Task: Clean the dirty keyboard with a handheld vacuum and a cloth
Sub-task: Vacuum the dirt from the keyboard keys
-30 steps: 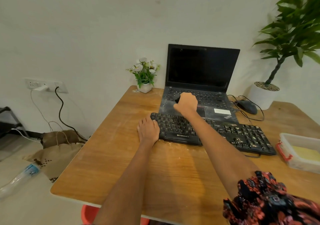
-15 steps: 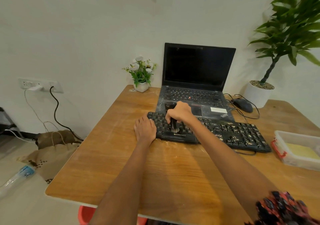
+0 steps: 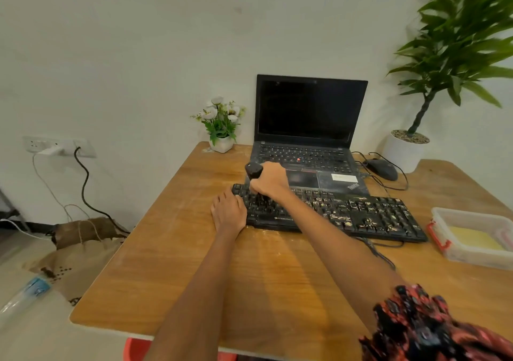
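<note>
A black keyboard (image 3: 361, 216) lies across the wooden table (image 3: 194, 263), with pale crumbs scattered over its middle and right keys. My right hand (image 3: 270, 180) is shut around a small black handheld vacuum (image 3: 254, 170), held upright over the keyboard's left end; its lower tip is hidden behind my fingers. My left hand (image 3: 229, 212) rests flat on the table against the keyboard's left edge, its fingertips on the corner keys. A yellow cloth (image 3: 474, 238) lies in a clear plastic box (image 3: 444, 249) at the right.
An open black laptop (image 3: 308, 127) stands just behind the keyboard, a black mouse (image 3: 381, 168) with its cable to its right. A small flower pot (image 3: 222, 143) and a large potted plant (image 3: 405, 149) sit at the back. Cables and a sack lie on the floor at left.
My right hand carried the vacuum from the laptop's deck down onto the keyboard's left keys, then back toward the top-left corner. My left hand stayed at the keyboard's edge.
</note>
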